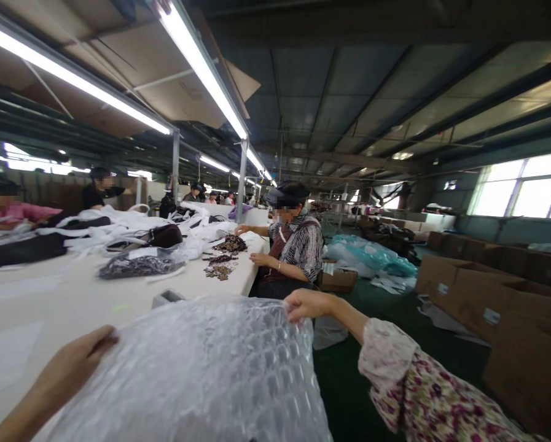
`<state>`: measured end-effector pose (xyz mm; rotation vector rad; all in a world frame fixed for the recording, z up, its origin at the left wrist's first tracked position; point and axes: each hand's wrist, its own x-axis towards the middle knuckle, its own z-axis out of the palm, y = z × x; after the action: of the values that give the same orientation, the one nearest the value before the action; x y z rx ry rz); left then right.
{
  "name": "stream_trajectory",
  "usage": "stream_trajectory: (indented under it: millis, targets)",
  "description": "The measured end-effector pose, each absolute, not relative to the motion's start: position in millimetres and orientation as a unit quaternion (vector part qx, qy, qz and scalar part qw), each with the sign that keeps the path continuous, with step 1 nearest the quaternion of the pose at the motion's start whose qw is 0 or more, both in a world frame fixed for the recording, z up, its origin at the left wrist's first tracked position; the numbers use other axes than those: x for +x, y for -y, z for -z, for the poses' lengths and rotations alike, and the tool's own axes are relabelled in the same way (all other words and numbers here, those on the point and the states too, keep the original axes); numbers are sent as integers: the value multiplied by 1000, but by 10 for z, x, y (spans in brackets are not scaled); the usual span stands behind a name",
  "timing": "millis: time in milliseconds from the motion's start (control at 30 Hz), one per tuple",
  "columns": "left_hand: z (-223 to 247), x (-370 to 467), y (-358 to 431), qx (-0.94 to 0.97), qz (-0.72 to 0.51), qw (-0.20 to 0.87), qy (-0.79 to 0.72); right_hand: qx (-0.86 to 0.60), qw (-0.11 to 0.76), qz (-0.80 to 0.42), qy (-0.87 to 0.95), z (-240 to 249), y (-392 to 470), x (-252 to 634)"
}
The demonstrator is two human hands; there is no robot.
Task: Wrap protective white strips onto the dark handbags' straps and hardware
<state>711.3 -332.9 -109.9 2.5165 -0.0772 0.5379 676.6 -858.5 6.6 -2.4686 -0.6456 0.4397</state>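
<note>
A wide sheet of clear bubble wrap [211, 362] stretches between my two hands, over the near edge of the white table [86, 301]. My left hand [75, 362] grips its upper left edge, thumb and fingers closed at the plastic. At the upper right corner, my right hand [308, 305] pinches the sheet between thumb and fingers. The lower part of the wrap runs out of the frame at the bottom. Just behind its top edge stands a small grey box-like object [167, 298], partly hidden by the wrap.
A co-worker [293, 239] sits at the table's right side, hands by piles of small brown pieces [229, 245]. Dark bags [164, 236] and white wrapping lie farther left. Cardboard boxes [468, 288] line the right, and bluish plastic [371, 255] lies on the floor.
</note>
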Motion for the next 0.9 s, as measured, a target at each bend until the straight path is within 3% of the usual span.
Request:
stream_trajectory:
  millis: [167, 300, 500, 633, 800, 900]
  targets:
    - [1300, 7512, 2952, 933, -217, 286, 29, -941, 224, -8, 255, -588, 8511, 6687]
    - [1377, 7521, 2946, 926, -217, 310, 8, -941, 177, 37, 287, -785, 8375, 6663]
    - [238, 6739, 3634, 916, 4, 384, 115, -931, 155, 69, 322, -811, 8422, 6544]
    - [-389, 6454, 4184, 911, 24, 382, 150, -931, 146, 79, 324, -896, 8463, 6411]
    - [-242, 6549, 4799, 906, -32, 363, 213, -945, 141, 70, 286, -936, 8510, 6276]
    - [-28, 6525, 5042, 891, -74, 380, 239, -949, 198, -4, 245, -866, 8471, 6230]
